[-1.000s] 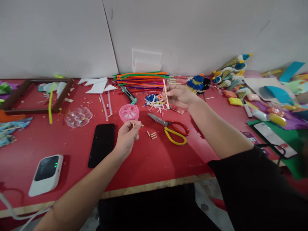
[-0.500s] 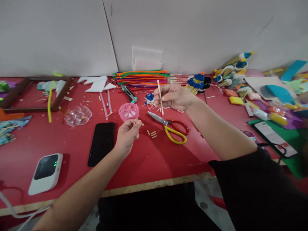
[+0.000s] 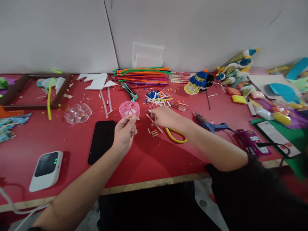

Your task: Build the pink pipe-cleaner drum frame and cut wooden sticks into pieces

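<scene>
My left hand (image 3: 125,131) is closed in a pinch on a short piece of wooden stick (image 3: 137,118), whose end shows past the fingertips. Low over the table, my right hand (image 3: 165,117) has its fingers curled at a longer wooden stick (image 3: 158,127), which slants under the fingertips. Scissors with a yellow handle loop (image 3: 176,140) lie beneath the right hand, mostly covered, with the blade tip just showing. Several short cut stick pieces (image 3: 154,132) rest on the table between the hands. Behind the left fingertips is a pink spoked wheel (image 3: 129,109).
A black phone (image 3: 101,141) and a white device (image 3: 46,171) lie to the left. Pipe cleaners (image 3: 141,77), a cutter knife (image 3: 129,91) and a pile of small sticks (image 3: 157,97) are at the back. A blue glue gun (image 3: 210,123) with a cord lies right.
My right hand has come down toward the table with the long stick and now covers most of the scissors. The left hand stays nearly still with its short piece.
</scene>
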The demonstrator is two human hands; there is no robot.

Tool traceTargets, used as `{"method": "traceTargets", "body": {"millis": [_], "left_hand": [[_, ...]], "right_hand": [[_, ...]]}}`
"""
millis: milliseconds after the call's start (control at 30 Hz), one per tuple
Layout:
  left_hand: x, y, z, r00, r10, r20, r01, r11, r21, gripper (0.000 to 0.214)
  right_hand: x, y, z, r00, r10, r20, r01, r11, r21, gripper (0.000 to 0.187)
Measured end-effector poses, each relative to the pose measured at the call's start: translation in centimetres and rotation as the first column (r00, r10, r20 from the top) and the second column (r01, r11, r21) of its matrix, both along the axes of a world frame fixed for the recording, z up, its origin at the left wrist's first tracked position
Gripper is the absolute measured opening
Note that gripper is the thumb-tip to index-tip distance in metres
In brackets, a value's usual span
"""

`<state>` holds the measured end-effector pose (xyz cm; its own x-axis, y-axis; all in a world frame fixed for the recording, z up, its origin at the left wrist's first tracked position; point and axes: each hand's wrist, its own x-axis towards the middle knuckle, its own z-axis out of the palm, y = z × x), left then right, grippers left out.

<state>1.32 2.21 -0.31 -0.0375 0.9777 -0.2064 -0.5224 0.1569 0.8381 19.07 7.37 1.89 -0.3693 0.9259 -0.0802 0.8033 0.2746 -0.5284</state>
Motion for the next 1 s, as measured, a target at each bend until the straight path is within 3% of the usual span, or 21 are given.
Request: {"method": "traceTargets", "body": {"millis": [100, 167, 233, 300, 400, 500, 567, 767, 1000], "left_hand": [[0.1, -0.1, 0.0, 0.999, -0.010, -0.052, 0.010, 1.000, 0.005, 0.015], [0.3, -0.3, -0.1, 0.995, -0.048, -0.089, 0.047, 0.999, -0.006, 0.019], [0.4, -0.6, -0.2, 0.986, -0.120, -0.116, 0.118, 0.993, -0.019, 0.024], [0.5, -0.9, -0.3, 0.969, -0.211, -0.128, 0.210, 0.977, -0.022, 0.031], [0.6, -1.3, -0.4, 0.932, -0.341, -0.123, 0.339, 0.940, -0.032, 0.044], [0.7, -1.5, -0.3, 0.912, -0.391, -0.128, 0.388, 0.921, -0.046, 0.048], [0.7, -1.7, -0.2, 0.929, -0.353, -0.114, 0.351, 0.935, -0.038, 0.040], [0.9, -2.1, 0.0, 0.945, -0.326, -0.042, 0.319, 0.941, -0.113, 0.025], [1.1, -2.1, -1.0, 0.882, -0.465, -0.082, 0.465, 0.885, -0.009, 0.029]], "right_hand": [[-0.3, -1.9, -0.3, 1.000, -0.005, -0.028, 0.008, 0.995, 0.096, 0.013], [-0.2, -3.4, -0.4, 0.985, 0.004, -0.174, 0.029, 0.982, 0.187, 0.012], [0.1, -4.9, -0.6, 0.925, 0.087, -0.370, 0.008, 0.969, 0.248, 0.025], [0.4, -6.2, -1.1, 0.902, 0.157, -0.401, -0.023, 0.948, 0.319, 0.030], [0.5, -7.6, -2.0, 0.882, 0.203, -0.425, -0.012, 0.912, 0.410, 0.022], [0.4, -8.1, -2.5, 0.840, 0.196, -0.506, 0.041, 0.907, 0.419, 0.019], [0.3, -8.1, -2.7, 0.826, 0.169, -0.538, 0.075, 0.913, 0.401, 0.020], [0.1, -8.0, -3.0, 0.838, 0.110, -0.535, 0.140, 0.903, 0.405, 0.023], [0.0, -7.8, -3.5, 0.833, 0.101, -0.543, 0.131, 0.919, 0.372, 0.023]]}}
